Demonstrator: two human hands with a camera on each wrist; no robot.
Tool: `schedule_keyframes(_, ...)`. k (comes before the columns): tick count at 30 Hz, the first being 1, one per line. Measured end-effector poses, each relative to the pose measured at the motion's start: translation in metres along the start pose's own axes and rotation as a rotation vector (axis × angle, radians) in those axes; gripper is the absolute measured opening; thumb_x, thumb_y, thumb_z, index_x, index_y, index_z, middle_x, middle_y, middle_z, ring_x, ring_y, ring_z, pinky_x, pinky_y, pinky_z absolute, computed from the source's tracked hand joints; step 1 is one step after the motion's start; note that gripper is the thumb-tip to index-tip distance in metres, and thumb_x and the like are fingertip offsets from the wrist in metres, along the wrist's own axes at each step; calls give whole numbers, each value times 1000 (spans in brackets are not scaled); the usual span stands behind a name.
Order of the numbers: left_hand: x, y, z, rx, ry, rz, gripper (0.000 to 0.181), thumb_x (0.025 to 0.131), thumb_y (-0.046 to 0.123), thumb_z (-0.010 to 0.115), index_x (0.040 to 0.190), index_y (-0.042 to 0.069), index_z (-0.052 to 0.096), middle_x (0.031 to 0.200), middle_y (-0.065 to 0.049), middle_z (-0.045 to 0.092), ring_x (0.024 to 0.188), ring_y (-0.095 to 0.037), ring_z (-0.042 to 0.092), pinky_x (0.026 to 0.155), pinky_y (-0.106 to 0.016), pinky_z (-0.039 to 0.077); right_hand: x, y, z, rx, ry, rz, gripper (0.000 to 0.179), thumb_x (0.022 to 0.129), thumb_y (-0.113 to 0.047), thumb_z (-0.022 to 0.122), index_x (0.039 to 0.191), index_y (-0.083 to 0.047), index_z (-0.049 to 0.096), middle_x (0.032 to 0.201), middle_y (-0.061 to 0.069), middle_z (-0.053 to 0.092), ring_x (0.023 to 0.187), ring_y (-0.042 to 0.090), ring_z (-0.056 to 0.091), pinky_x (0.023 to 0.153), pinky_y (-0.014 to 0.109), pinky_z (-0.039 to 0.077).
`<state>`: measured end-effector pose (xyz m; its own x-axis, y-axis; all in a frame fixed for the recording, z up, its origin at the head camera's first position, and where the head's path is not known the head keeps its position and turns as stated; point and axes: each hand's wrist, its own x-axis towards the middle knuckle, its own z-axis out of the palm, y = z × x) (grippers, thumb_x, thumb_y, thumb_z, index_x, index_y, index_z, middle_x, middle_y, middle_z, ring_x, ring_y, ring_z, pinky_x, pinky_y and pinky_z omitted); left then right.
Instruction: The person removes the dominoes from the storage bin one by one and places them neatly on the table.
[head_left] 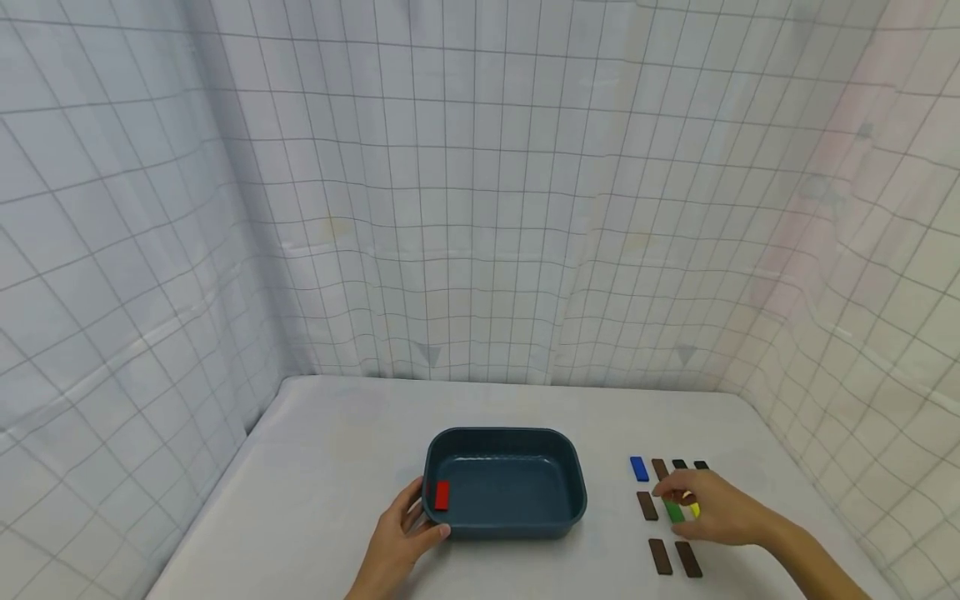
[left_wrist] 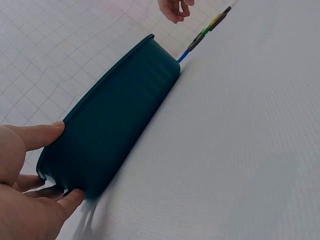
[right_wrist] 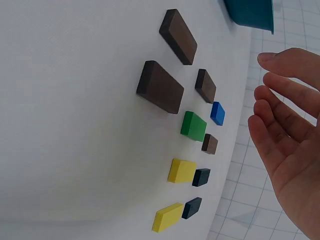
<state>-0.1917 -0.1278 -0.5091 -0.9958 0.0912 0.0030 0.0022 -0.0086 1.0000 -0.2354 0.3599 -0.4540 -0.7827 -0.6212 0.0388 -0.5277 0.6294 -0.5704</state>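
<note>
A dark teal rectangular tub (head_left: 510, 532) stands on the white table, with a red block (head_left: 442, 496) inside at its left end. My left hand (head_left: 396, 542) grips the tub's near left corner, thumb by the rim and fingers round the side. To the right, my right hand (head_left: 723, 510) hovers above flat rectangular blocks, fingers loosely bent and holding nothing. Beneath or beside it are a green block (right_wrist: 193, 126), a yellow block (right_wrist: 182, 170) and another yellow block (right_wrist: 168, 217), partly hidden in the head view. A blue block (head_left: 639, 468) lies nearer the tub.
Several brown blocks, including one at the front (head_left: 660, 557), lie in loose rows with black blocks (right_wrist: 201, 177) at the back. White grid-lined curtains (head_left: 487, 208) enclose the table (head_left: 337, 450) at the back and both sides.
</note>
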Motion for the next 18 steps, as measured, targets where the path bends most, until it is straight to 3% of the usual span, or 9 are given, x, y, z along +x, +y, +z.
schedule_keyframes(10, 0, 0, -2, -4, -1, -1, 90, 89, 4, 81, 156, -13, 24, 162, -34, 23, 146, -50, 30, 105, -39, 51, 42, -20, 0, -15, -18, -56, 34, 89, -14, 80, 119, -4, 69, 111, 3, 68, 100, 25, 66, 88, 34, 61)
schedule_keyframes(18, -1, 1, 1, -19, 13, -7, 89, 87, 1, 81, 157, -11, 27, 163, -32, 25, 146, -49, 31, 105, -40, 51, 72, -37, 2, -41, -39, -60, 36, 87, -14, 81, 121, -10, 70, 110, -7, 65, 98, 17, 63, 87, 38, 61)
